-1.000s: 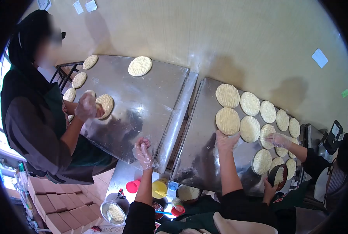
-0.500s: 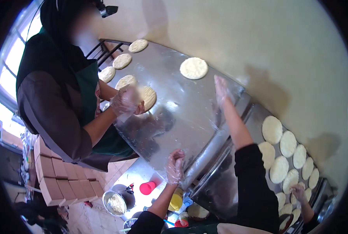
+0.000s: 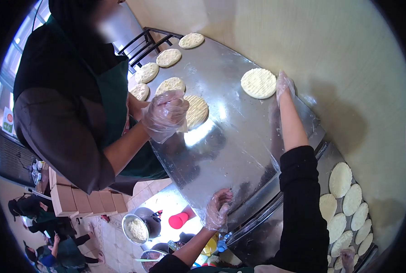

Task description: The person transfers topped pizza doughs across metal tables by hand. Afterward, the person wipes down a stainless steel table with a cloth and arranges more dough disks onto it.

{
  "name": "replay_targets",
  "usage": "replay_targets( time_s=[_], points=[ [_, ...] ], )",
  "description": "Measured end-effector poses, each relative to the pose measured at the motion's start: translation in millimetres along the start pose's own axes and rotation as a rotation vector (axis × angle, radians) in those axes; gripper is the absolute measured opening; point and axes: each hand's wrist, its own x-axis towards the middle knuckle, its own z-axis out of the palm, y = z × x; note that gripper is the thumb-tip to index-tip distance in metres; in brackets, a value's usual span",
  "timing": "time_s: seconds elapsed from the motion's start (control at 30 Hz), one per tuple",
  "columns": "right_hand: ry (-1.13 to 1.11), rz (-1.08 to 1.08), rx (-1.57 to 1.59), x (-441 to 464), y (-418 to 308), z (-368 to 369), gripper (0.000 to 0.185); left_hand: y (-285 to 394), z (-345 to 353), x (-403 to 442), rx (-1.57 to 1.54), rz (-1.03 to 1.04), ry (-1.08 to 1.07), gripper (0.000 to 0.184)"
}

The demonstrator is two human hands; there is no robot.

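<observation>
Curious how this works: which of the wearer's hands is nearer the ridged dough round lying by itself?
Right. The right hand is beside the ridged dough round; the left hand is farther off, at the near edge of the metal tabletop.

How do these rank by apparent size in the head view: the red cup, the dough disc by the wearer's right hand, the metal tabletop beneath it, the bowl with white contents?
1. Metal tabletop
2. Dough disc and bowl: too alike to rank surely
3. Red cup

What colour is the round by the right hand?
The round is pale cream, seen best in head view.
</observation>
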Motion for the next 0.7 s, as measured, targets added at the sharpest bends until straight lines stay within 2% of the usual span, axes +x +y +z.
replay_targets(
  time_s=[0.03,0.1,0.13,0.2,0.23,0.37,0.43,0.67,0.7],
  points=[
    [0.001,-0.004,0.0,-12.4,-11.1,-6.0,0.069,0.3,0.8,0.2,-0.003,0.003,0.001,0.068],
    [-0.168,0.266,0.445,-52.7,-40.9,-26.0,0.073,1.3,2.0,-0.4,-0.003,-0.01,0.017,0.07],
    [-0.166,0.265,0.443,-34.3,-26.3,-16.0,0.073,1.9,2.1,-0.7,-0.006,-0.01,0.016,0.07],
    [-0.297,0.154,-0.071,-3.2,-2.5,1.5,0.078,2.7,2.0,-0.3,0.02,-0.004,0.011,0.067],
    [-0.188,-0.036,-0.321,-50.9,-41.9,-30.9,0.08,2.5,2.4,-0.4,0.022,-0.001,0.006,0.067],
    [-0.24,-0.15,-0.359,-35.6,-37.5,-9.9,0.08,4.4,2.2,0.5,0.037,0.01,0.002,0.062],
    [-0.33,-0.106,-0.349,-38.5,-43.0,-3.6,0.08,4.3,2.2,-0.3,0.049,0.019,0.002,0.06],
    [-0.319,-0.056,-0.312,-24.7,-36.7,19.7,0.08,2.1,1.2,-1.3,0.027,-0.006,0.002,0.063],
    [-0.441,0.014,-0.204,-22.8,-41.8,22.7,0.08,2.0,1.5,-1.5,0.032,-0.008,-0.007,0.063]
  ],
)
